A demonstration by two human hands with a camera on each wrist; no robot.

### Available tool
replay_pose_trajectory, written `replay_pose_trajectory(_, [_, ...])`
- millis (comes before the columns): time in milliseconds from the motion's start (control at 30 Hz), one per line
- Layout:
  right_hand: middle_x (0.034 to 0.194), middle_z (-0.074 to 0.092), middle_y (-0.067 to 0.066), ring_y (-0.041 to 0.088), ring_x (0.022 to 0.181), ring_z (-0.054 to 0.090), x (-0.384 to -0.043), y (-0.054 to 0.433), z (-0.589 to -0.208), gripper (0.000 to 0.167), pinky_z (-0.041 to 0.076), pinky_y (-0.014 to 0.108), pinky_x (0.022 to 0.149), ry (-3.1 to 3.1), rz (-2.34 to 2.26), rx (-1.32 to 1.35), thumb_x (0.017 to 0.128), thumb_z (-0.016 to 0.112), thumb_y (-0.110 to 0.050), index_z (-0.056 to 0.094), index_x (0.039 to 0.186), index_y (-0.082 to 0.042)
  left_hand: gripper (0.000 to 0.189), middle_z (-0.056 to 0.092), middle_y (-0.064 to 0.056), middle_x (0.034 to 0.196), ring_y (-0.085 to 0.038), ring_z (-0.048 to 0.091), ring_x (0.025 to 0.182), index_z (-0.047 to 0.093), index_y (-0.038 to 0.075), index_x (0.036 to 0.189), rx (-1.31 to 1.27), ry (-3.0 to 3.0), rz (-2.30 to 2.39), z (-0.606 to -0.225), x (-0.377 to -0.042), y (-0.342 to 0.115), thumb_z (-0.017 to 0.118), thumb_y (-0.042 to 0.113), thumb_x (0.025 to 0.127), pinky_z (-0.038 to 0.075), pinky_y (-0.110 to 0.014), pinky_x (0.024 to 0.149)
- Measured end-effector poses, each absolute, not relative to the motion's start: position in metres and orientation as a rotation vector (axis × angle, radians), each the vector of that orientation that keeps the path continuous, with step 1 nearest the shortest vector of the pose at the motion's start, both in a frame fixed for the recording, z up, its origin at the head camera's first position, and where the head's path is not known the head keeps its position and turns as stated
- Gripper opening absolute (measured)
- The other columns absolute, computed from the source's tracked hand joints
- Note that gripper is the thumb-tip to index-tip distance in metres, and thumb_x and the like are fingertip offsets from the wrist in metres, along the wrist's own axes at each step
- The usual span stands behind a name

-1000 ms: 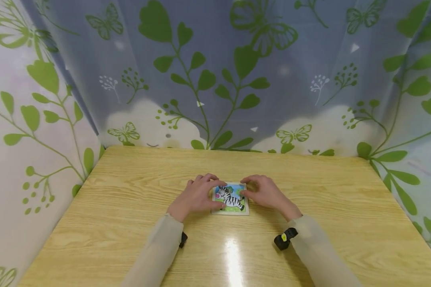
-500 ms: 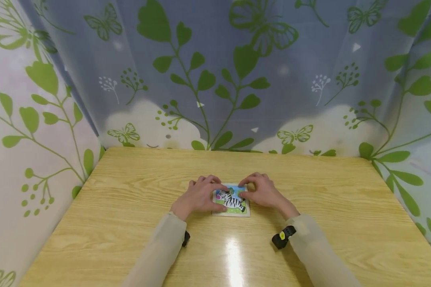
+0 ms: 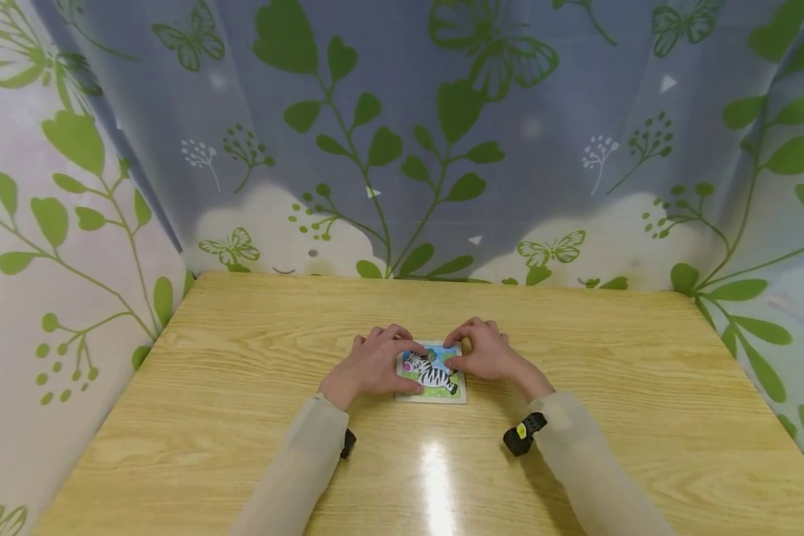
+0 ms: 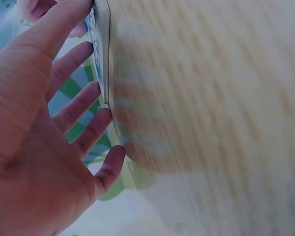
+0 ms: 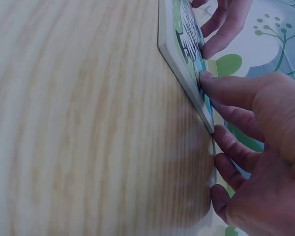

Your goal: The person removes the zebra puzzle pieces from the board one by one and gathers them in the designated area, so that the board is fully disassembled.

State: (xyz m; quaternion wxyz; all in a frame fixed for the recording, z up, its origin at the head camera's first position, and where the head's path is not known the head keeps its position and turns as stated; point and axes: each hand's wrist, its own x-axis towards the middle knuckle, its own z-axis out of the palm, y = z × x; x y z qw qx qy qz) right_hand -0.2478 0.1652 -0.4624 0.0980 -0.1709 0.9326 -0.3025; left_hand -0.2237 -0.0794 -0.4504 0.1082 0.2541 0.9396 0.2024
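A small square zebra puzzle in a pale frame lies flat on the wooden table. My left hand reaches over its left side, thumb on the lower left of the picture and index finger across the top left. Its other fingers spread loosely beside the board in the left wrist view. At the upper right corner, my right hand rests thumb and index fingertips on the picture, slightly apart. In the right wrist view its thumb presses on the board's face, while the other fingers bend against the table.
The wooden table runs back to a patterned curtain with leaves and butterflies. Similar cloth hangs along both sides. A black strap with a small device sits at the right wrist.
The right hand has shifted slightly left along the puzzle's upper right corner. The left hand has moved slightly right, and the puzzle lies almost where it was.
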Motion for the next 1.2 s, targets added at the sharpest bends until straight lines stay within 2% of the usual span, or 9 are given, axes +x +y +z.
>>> replay_pose_trajectory(133, [0.122, 0.060, 0.011, 0.039, 0.118, 0.045, -0.249, 0.163, -0.461, 0.013, 0.031, 0.058, 0.095, 2.761, -0.868, -0.500, 0.090, 0.079, -0.023, 0.075, 0.101, -0.018, 0.060, 0.050, -0.002, 0.148, -0.032, 0.047, 0.131, 0.064, 0.033, 0.138, 0.747, 2.767, 0.587, -0.450, -0.223, -0.080, 0.080, 0.054, 0.084, 0.037, -0.059, 0.101])
replay_pose_trajectory(300, [0.123, 0.060, 0.013, 0.043, 0.124, 0.043, -0.250, 0.159, -0.459, 0.015, 0.031, 0.061, 0.097, 2.742, -0.845, -0.497, 0.091, 0.078, -0.023, 0.074, 0.102, -0.014, 0.061, 0.051, 0.000, 0.148, -0.031, 0.048, 0.131, 0.063, 0.038, 0.137, 0.726, 2.796, 0.531, -0.450, -0.223, -0.080, 0.079, 0.058, 0.083, 0.040, -0.057, 0.100])
replay_pose_trajectory(633, [0.119, 0.060, 0.011, 0.043, 0.128, 0.040, -0.254, 0.158, -0.458, 0.019, 0.030, 0.064, 0.103, 2.724, -0.826, -0.448, 0.090, 0.079, -0.022, 0.070, 0.104, -0.013, 0.061, 0.051, 0.000, 0.148, -0.032, 0.048, 0.132, 0.062, 0.039, 0.138, 0.714, 2.804, 0.484, -0.446, -0.223, -0.077, 0.078, 0.060, 0.083, 0.041, -0.060, 0.102])
replay_pose_trajectory(833, [0.112, 0.065, 0.009, 0.035, 0.116, 0.048, -0.253, 0.162, -0.464, 0.022, 0.033, 0.058, 0.102, 2.733, -0.945, -0.496, 0.087, 0.081, -0.020, 0.071, 0.104, -0.011, 0.061, 0.051, 0.000, 0.147, -0.032, 0.048, 0.131, 0.062, 0.040, 0.137, 0.710, 2.810, 0.477, -0.447, -0.224, -0.077, 0.079, 0.060, 0.082, 0.041, -0.060, 0.101])
replay_pose_trajectory(1067, [0.105, 0.069, 0.006, 0.020, 0.094, 0.056, -0.250, 0.167, -0.471, 0.023, 0.042, 0.038, 0.090, 2.667, -1.158, -0.508, 0.086, 0.082, -0.018, 0.071, 0.105, -0.011, 0.061, 0.051, 0.000, 0.147, -0.033, 0.048, 0.132, 0.062, 0.039, 0.137, 0.712, 2.811, 0.487, -0.448, -0.223, -0.077, 0.079, 0.059, 0.083, 0.040, -0.061, 0.102])
replay_pose_trajectory(1200, [0.107, 0.069, 0.005, 0.020, 0.097, 0.058, -0.247, 0.167, -0.475, 0.026, 0.045, 0.041, 0.093, 2.673, -1.188, -0.475, 0.088, 0.082, -0.018, 0.070, 0.111, -0.012, 0.061, 0.050, -0.001, 0.147, -0.034, 0.048, 0.132, 0.062, 0.038, 0.138, 0.710, 2.803, 0.513, -0.448, -0.222, -0.077, 0.079, 0.058, 0.083, 0.039, -0.060, 0.102])
